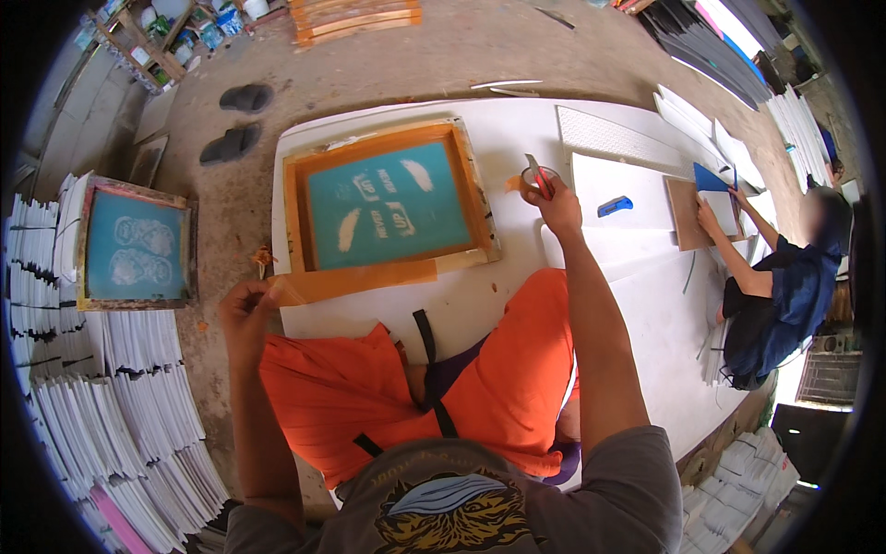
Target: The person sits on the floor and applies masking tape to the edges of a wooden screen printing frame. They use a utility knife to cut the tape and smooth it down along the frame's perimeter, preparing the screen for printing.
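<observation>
In front of me lies a silk-screen frame (482, 208), a wooden frame edged with brown tape around a teal mesh (388, 198) with pale lettering and shapes. A strip of brown packing tape (369, 281) runs along its near side. My left hand (249, 319) pinches the strip's left end, just past the frame's near left corner. To the right of the frame, my right hand (559, 210) is closed around a roll of brown tape (529, 185) together with a red utility knife (540, 175), its blade pointing away from me. The fingers partly hide both.
A blue utility knife (616, 207) lies on the white board (517, 120) to the right. Another screen frame (189, 245) rests on stacked white sheets (138, 369) at left. A co-worker (780, 277) handles a blue-and-white piece at far right. Dark slippers (231, 145) lie beyond.
</observation>
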`<state>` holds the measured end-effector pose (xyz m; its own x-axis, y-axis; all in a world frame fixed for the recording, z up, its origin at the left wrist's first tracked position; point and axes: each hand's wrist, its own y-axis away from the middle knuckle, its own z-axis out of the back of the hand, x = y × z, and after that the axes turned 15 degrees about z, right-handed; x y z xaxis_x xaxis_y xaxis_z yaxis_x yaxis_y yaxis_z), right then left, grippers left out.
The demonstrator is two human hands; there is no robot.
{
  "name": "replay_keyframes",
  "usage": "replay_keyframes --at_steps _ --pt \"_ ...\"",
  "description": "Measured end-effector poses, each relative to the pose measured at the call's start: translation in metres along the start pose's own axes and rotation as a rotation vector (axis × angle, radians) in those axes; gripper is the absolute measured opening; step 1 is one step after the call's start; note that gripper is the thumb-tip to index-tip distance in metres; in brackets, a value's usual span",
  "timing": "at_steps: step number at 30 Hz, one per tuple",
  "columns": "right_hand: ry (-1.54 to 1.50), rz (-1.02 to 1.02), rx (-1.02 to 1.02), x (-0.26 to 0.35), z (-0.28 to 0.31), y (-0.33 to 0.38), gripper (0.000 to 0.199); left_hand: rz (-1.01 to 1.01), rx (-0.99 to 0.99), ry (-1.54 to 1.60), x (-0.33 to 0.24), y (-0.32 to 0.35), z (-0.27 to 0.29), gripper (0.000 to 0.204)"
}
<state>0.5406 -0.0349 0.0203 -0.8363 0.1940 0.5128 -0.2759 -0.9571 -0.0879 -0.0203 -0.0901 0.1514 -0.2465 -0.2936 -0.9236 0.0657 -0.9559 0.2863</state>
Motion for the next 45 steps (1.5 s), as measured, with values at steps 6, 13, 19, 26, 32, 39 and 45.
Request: replay_keyframes --at_steps 6,13,19,26,32,39,45 --pt "-0.004 -0.158 -0.067 -0.038 -0.06 -0.005 0.055 -0.027 0.075 -0.061 -0.032 0.002 -0.012 0.01" --pt "0.24 0.02 -0.071 0.023 -0.034 0.016 0.07 -0.219 0.143 -0.131 -0.069 0.007 -0.016 0.013" --pt "-0.591 0.724 0.358 0.176 -0.065 0.042 0.046 -0.078 0.256 -0.084 -0.079 0.008 -0.025 0.013" --pt "-1.242 0.598 0.993 0.261 -0.073 0.071 0.026 -0.133 0.267 -0.053 -0.096 0.015 -0.013 0.014" --pt "-1.141 0.584 0.922 0.229 -0.058 0.08 0.018 -0.21 0.211 -0.054 -0.107 0.025 0.022 0.013" --pt "-1.112 0.415 0.927 0.188 -0.032 0.086 0.019 -0.187 0.193 -0.183 -0.102 0.031 0.028 0.015" --pt "-0.84 0.476 0.81 0.156 -0.027 0.087 0.026 -0.229 0.159 -0.022 -0.092 0.026 0.039 0.012"
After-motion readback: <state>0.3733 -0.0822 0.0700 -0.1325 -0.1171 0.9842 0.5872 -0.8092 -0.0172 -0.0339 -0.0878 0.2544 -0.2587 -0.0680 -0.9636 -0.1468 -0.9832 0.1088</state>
